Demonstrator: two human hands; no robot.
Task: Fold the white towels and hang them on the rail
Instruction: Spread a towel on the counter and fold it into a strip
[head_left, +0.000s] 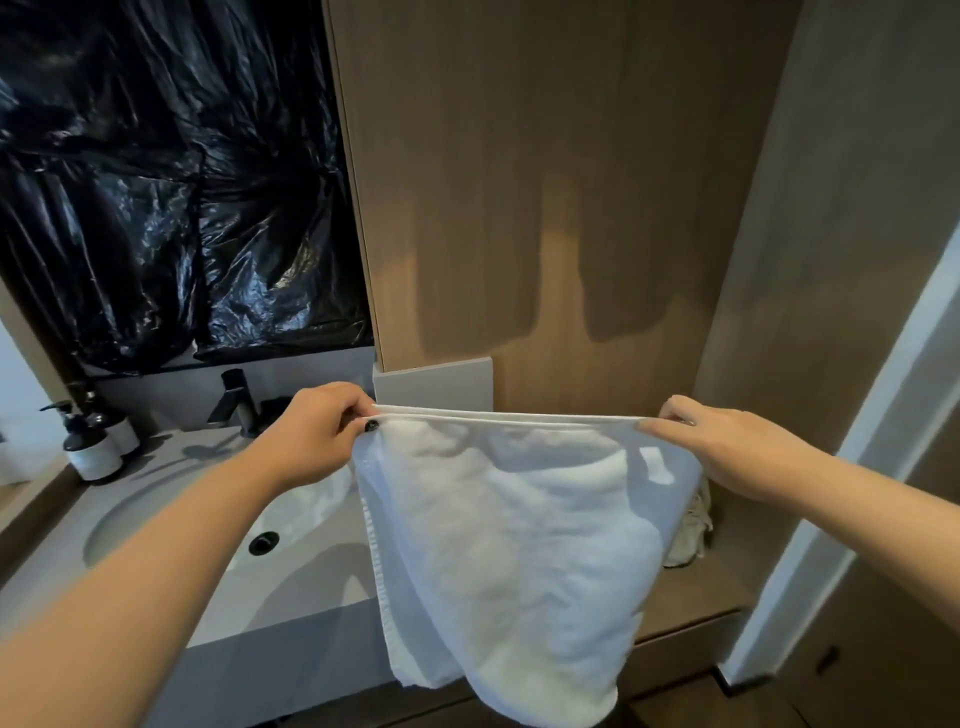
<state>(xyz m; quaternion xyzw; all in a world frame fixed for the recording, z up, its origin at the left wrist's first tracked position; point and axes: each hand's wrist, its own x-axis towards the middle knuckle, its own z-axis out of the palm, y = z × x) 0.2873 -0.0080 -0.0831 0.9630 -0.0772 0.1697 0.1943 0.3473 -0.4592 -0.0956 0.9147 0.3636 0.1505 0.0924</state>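
A white towel (514, 530) hangs doubled in front of me, its two top edges stretched level between my hands. My left hand (317, 431) pinches the left top corners beside a small black knob (371, 426). My right hand (727, 447) pinches the right top corners. The towel's lower part sags below the counter's front edge. No rail shows in this view.
A grey counter (291, 587) with an oval sink (218, 519) and a black tap (236, 400) lies at the left. Two dark pump bottles (91, 441) stand at its far left. Black plastic sheet (171, 171) covers the wall above. A crumpled pale cloth (693, 530) lies on the wooden shelf (691, 608) at right.
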